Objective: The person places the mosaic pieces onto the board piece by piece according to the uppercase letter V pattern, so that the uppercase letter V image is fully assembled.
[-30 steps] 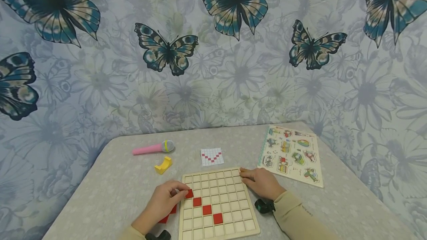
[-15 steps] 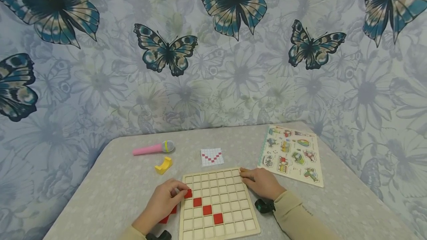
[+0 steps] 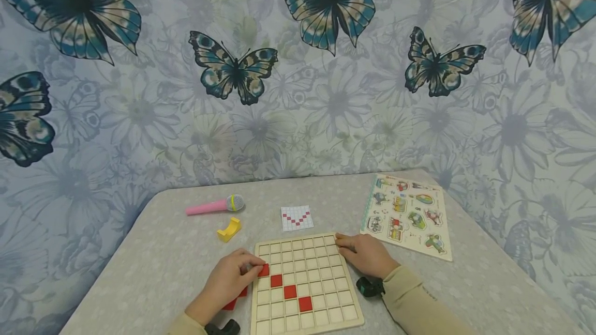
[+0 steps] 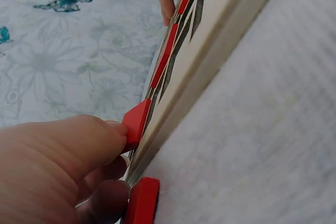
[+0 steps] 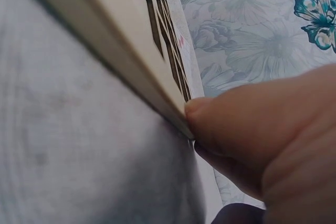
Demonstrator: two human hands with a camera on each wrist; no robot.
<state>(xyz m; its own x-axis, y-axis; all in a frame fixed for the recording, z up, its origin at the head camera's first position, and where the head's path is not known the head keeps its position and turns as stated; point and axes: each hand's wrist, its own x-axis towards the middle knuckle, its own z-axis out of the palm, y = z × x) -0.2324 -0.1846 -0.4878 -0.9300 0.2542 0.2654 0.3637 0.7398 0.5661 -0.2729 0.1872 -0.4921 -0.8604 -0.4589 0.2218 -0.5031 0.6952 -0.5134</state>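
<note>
My left hand [image 3: 233,275] pinches a red square tile [image 3: 264,270] at the left side of the wooden grid board [image 3: 321,291]. In the left wrist view, this tile [image 4: 136,121] tilts up from the board's edge, under the thumb. On the board, several red tiles sit in cells in a descending diagonal, one of them the lowest red tile [image 3: 305,304]. Loose red tiles [image 3: 230,304] lie on the table, partly hidden under the left hand. My right hand [image 3: 365,256] holds the board's far right corner; in the right wrist view, its thumb [image 5: 210,119] presses the edge.
A pattern card [image 3: 297,218] with a red V of squares lies beyond the board. Farther left are a pink toy microphone [image 3: 214,206] and a yellow curved piece [image 3: 229,229]. A picture puzzle board [image 3: 407,216] lies at the right, behind the right hand.
The pinched tile shifts only very slightly at the board's left side. Both hands stay practically in place, and the view moves a little.
</note>
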